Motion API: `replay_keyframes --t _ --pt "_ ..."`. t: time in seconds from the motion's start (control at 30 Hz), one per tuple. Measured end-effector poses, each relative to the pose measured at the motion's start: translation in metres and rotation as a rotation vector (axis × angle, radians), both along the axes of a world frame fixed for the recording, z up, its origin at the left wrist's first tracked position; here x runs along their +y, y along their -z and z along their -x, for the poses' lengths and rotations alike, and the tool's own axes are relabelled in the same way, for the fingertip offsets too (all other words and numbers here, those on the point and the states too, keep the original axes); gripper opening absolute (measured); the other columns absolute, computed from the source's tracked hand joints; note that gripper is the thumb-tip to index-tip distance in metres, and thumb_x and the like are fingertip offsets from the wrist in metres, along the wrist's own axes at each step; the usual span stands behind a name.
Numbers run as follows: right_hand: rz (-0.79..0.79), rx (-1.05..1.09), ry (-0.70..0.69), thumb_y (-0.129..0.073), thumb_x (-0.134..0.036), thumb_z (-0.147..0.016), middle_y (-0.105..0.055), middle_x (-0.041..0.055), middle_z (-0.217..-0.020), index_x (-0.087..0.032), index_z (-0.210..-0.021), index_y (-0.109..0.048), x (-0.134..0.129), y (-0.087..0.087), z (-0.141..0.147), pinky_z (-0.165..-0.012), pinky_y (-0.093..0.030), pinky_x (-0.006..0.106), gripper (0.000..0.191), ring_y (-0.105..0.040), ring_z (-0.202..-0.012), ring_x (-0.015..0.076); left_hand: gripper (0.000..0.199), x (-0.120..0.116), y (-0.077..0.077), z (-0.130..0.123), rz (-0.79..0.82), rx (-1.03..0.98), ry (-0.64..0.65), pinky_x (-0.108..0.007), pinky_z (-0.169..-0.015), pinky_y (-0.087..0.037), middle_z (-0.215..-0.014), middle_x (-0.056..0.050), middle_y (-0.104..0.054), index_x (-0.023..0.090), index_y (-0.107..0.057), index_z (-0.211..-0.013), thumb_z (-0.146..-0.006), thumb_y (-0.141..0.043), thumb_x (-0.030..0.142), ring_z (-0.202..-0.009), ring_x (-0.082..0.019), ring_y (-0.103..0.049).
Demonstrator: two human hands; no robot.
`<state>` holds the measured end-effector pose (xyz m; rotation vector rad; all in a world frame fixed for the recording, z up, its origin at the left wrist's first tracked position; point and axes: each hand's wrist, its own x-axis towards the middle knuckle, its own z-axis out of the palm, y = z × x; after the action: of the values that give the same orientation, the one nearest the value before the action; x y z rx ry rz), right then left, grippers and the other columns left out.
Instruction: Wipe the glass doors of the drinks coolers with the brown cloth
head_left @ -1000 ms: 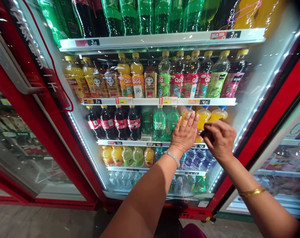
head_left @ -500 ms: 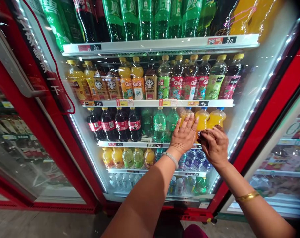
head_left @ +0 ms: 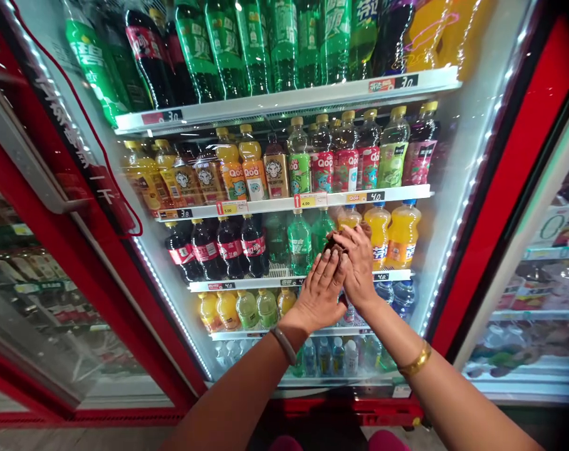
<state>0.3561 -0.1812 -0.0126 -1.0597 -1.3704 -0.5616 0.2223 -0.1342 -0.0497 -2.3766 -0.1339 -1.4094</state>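
Both hands are close together in front of the glass door (head_left: 284,216) of a lit drinks cooler. Crumpled in my right hand (head_left: 358,266) is a dark brown cloth (head_left: 338,241), its fingers bent over it. My left hand (head_left: 318,293) lies flat beside it, palm toward the glass, fingers stretched out and fingertips at the cloth's lower edge. Part of the cloth is hidden under the fingers. Behind the hands, on the shelf, are orange drink bottles (head_left: 403,235) and green bottles (head_left: 299,241).
Red door frames (head_left: 491,250) run down both sides. At the left is a long door handle (head_left: 26,138), with a red cord (head_left: 94,131) nearby. Shelves (head_left: 294,199) of bottles fill the cooler, including cola bottles (head_left: 229,250). Another cooler (head_left: 542,300) stands at the right.
My right hand has moved left with the brown cloth, up against my left hand. My left hand has shifted slightly left and down. The view has tilted and shifted a little.
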Motion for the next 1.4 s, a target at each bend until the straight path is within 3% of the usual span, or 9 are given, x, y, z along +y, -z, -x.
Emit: replay_keyframes --t 0.13,0.27,0.43,0.57,0.83,0.97,1.07,1.13,1.4 --pt "0.102 0.339 -0.340 -0.035 -0.048 -0.108 -0.039 -0.0017 -0.169 -0.038 -0.156 -0.045 -0.010 0.016 0.018 -0.134 -0.024 0.058 0.050 -0.020 -0.164 0.0224 0.108 0.003 -0.007 -0.002 -0.045 0.030 0.001 -0.063 -0.124 -0.041 -0.180 -0.010 0.003 0.031 0.011 -0.169 -0.093 -0.066 0.026 -0.166 -0.035 -0.008" --pt "0.188 0.491 -0.611 -0.027 -0.051 -0.109 -0.038 -0.0019 -0.170 -0.041 -0.163 -0.030 -0.025 0.005 0.020 -0.125 -0.045 0.050 0.055 -0.040 -0.156 0.0202 0.092 0.020 -0.034 -0.002 -0.107 0.040 -0.060 -0.056 -0.126 -0.041 -0.174 -0.006 -0.031 0.044 -0.012 -0.168 -0.097 -0.058 0.008 -0.164 -0.028 -0.023" --pt "0.025 0.119 -0.039 -0.047 -0.035 -0.105 -0.064 0.0043 -0.145 -0.035 -0.133 -0.068 -0.027 -0.021 -0.009 -0.122 -0.044 0.057 0.035 -0.057 -0.140 0.0262 0.054 0.037 -0.052 0.012 -0.226 0.006 -0.079 -0.046 -0.122 -0.044 -0.141 -0.006 -0.063 0.040 -0.057 -0.149 -0.099 -0.066 0.021 -0.139 -0.023 -0.057" --pt "-0.106 -0.205 0.291 -0.048 -0.022 -0.101 -0.053 0.0035 -0.158 -0.035 -0.142 -0.062 0.005 -0.038 -0.016 -0.126 -0.037 0.059 0.045 -0.044 -0.153 0.0264 0.034 0.035 -0.052 0.027 -0.243 -0.043 -0.158 -0.043 -0.110 -0.049 -0.130 -0.007 -0.069 0.036 -0.074 -0.126 -0.095 -0.071 0.022 -0.124 -0.024 -0.062" --pt "0.009 -0.409 0.408 -0.048 -0.032 -0.103 -0.037 -0.0022 -0.170 -0.043 -0.165 -0.026 0.042 -0.037 -0.008 -0.135 -0.012 0.064 0.066 -0.028 -0.162 0.0243 0.052 0.040 -0.077 0.083 0.008 -0.239 -0.423 -0.048 -0.108 -0.048 -0.134 -0.012 -0.061 0.031 -0.071 -0.130 -0.080 -0.083 0.021 -0.125 -0.031 -0.059" --pt "0.086 -0.375 0.379 -0.046 -0.033 -0.103 -0.029 -0.0048 -0.173 -0.043 -0.164 -0.030 0.041 -0.035 -0.008 -0.137 -0.006 0.063 0.064 -0.021 -0.164 0.0251 0.053 0.027 -0.049 0.067 0.168 -0.275 -0.452 -0.053 -0.111 -0.047 -0.134 -0.012 -0.056 0.030 -0.072 -0.127 -0.077 -0.084 0.022 -0.126 -0.032 -0.056" --pt "0.106 -0.381 0.387 -0.043 -0.033 -0.104 -0.031 -0.0033 -0.172 -0.039 -0.162 -0.037 0.040 -0.037 -0.008 -0.137 -0.005 0.061 0.059 -0.022 -0.164 0.0239 0.051 0.014 -0.018 0.055 0.175 0.014 -0.358 -0.050 -0.108 -0.050 -0.134 -0.011 -0.058 0.031 -0.074 -0.124 -0.076 -0.083 0.020 -0.125 -0.032 -0.055" --pt "0.114 -0.385 0.403 -0.040 -0.030 -0.104 -0.032 -0.0029 -0.172 -0.038 -0.161 -0.039 0.040 -0.038 -0.007 -0.137 -0.006 0.061 0.058 -0.023 -0.163 0.0228 0.052 0.009 -0.013 0.056 0.155 0.203 -0.296 -0.047 -0.104 -0.052 -0.133 -0.010 -0.061 0.033 -0.075 -0.123 -0.075 -0.081 0.014 -0.122 -0.031 -0.056" --pt "0.172 -0.294 0.291 -0.040 -0.035 -0.103 -0.033 -0.0056 -0.171 -0.037 -0.157 -0.044 0.035 -0.044 -0.005 -0.137 -0.003 0.062 0.054 -0.022 -0.163 0.0214 0.054 0.014 -0.112 0.054 0.336 -0.323 -0.384 -0.054 -0.120 -0.041 -0.138 -0.011 -0.053 0.028 -0.065 -0.135 -0.084 -0.073 0.014 -0.135 -0.032 -0.049"
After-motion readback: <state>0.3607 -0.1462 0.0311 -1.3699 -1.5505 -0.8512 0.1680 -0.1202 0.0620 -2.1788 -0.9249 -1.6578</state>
